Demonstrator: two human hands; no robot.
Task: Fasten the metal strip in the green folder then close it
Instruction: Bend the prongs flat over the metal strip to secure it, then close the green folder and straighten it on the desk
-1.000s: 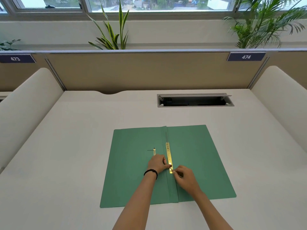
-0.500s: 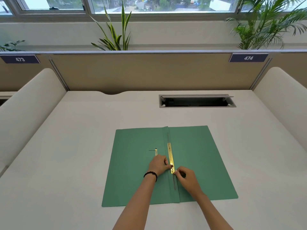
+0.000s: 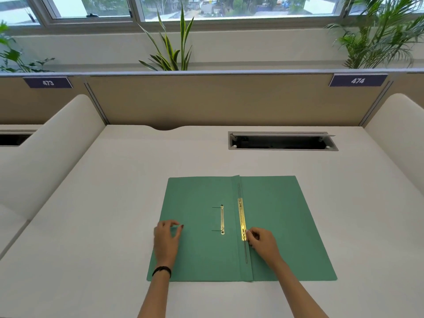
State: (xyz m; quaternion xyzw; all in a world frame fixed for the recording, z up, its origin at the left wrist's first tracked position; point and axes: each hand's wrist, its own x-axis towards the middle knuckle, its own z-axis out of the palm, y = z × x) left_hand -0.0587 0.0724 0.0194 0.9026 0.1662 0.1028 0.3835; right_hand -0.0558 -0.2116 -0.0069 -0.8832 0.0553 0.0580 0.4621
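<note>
The green folder (image 3: 275, 214) lies open and flat on the white desk. A gold metal strip (image 3: 241, 218) runs along its spine fold, with thin grey prongs sticking out above and below it. A narrower gold bar (image 3: 222, 219) lies on the left flap. My right hand (image 3: 261, 243) rests on the right flap, fingertips pinched at the lower end of the gold strip. My left hand (image 3: 167, 237) hovers over the left edge of the left flap, fingers curled apart and holding nothing.
An open cable slot (image 3: 282, 141) is cut into the desk behind the folder. Padded white side panels (image 3: 46, 152) and a tan divider (image 3: 218, 99) wall in the desk. Plants stand behind the divider.
My left hand left the metal strip and moved left to the folder's outer edge, uncovering the narrow gold bar. My right hand stayed at the strip's lower end.
</note>
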